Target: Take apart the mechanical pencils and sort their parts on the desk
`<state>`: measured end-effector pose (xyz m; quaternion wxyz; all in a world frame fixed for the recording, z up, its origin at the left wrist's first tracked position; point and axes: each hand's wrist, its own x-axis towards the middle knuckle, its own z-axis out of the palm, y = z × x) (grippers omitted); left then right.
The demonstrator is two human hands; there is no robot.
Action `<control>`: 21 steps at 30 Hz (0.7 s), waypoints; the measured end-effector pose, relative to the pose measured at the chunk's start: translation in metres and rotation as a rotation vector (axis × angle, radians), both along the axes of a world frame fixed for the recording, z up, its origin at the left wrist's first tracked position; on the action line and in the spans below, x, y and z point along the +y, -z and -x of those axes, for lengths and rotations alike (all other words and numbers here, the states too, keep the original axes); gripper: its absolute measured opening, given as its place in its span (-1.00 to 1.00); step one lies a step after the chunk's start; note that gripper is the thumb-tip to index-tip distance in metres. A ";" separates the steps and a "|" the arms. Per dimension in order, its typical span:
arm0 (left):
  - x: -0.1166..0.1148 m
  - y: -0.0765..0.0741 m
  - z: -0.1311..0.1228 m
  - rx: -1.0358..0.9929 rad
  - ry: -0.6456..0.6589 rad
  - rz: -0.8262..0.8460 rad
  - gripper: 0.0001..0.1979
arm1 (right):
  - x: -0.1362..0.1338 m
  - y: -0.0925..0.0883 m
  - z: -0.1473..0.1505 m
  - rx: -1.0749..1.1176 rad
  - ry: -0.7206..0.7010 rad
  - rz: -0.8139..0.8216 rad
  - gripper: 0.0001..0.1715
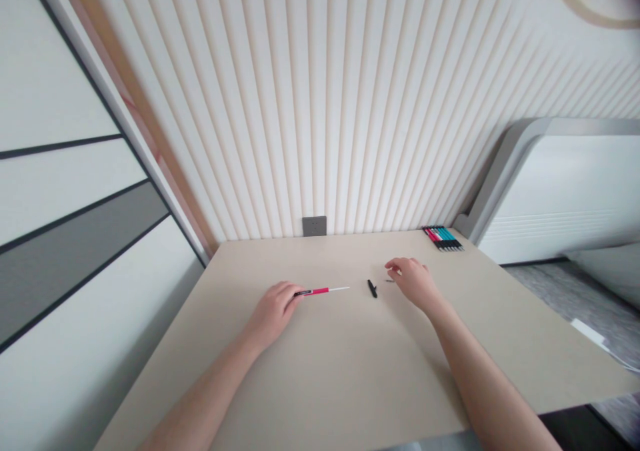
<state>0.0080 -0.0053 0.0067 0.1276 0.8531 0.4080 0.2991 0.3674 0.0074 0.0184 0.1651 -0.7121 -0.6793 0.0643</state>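
across the desk (320, 377), my left hand (277, 309) pinches a pink-and-black pen barrel (319, 291), white refill (340, 288) pointing right. farther right lie a black pen section (373, 289) and, near my right hand (411, 280), a grey piece (389, 280); that hand's grip i cannot tell.

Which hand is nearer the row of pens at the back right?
Right. The right hand is in front and to the left of the row of pens; the left hand is farther left, holding a pink pen.

Ribbed wall (320, 104), beige table (330, 384), pale headboard (580, 184)
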 end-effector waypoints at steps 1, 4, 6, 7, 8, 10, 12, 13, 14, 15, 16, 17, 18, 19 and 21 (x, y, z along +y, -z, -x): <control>0.000 0.000 0.000 0.002 0.002 0.003 -0.81 | 0.000 0.001 -0.002 -0.012 0.016 0.013 -0.74; 0.001 0.001 0.001 0.012 0.010 0.012 -0.81 | 0.001 0.006 -0.006 -0.041 0.044 0.079 -0.77; 0.001 0.001 0.001 0.013 0.011 0.016 -0.81 | 0.001 0.010 -0.008 -0.046 0.031 0.119 -0.81; 0.001 0.001 0.001 0.013 0.010 0.018 -0.81 | 0.001 0.012 -0.008 -0.045 0.022 0.130 -0.83; 0.001 0.001 0.001 0.012 0.010 0.019 -0.81 | 0.001 0.013 -0.008 -0.042 0.013 0.134 -0.86; 0.000 0.001 0.000 0.008 0.011 0.018 -0.81 | 0.001 0.014 -0.009 -0.036 -0.004 0.130 -0.87; 0.000 0.000 0.000 0.001 0.008 0.009 -0.82 | 0.002 0.012 -0.007 -0.036 -0.014 0.117 -0.84; 0.000 0.000 0.000 -0.001 0.006 0.004 -0.82 | 0.002 0.010 -0.005 -0.027 -0.025 0.103 -0.82; 0.000 0.000 0.000 -0.001 0.003 0.001 -0.82 | 0.002 0.008 -0.002 0.002 -0.050 0.077 -0.81; 0.000 0.000 0.000 0.000 -0.001 -0.001 -0.82 | 0.002 0.005 0.002 0.051 -0.093 0.039 -0.79; 0.000 0.000 -0.001 0.002 -0.005 -0.003 -0.82 | 0.001 0.003 0.007 0.116 -0.153 -0.007 -0.78; 0.000 -0.001 -0.001 0.002 -0.010 -0.004 -0.81 | 0.000 0.001 0.013 0.192 -0.224 -0.059 -0.77; 0.000 -0.001 -0.001 -0.001 -0.015 -0.007 -0.81 | -0.002 -0.001 0.020 0.259 -0.292 -0.105 -0.77; 0.000 -0.001 -0.001 -0.004 -0.019 -0.011 -0.81 | -0.005 -0.003 0.026 0.307 -0.350 -0.138 -0.77; -0.001 -0.002 -0.001 -0.014 -0.025 -0.018 -0.81 | -0.010 -0.006 0.039 0.358 -0.428 -0.174 -0.79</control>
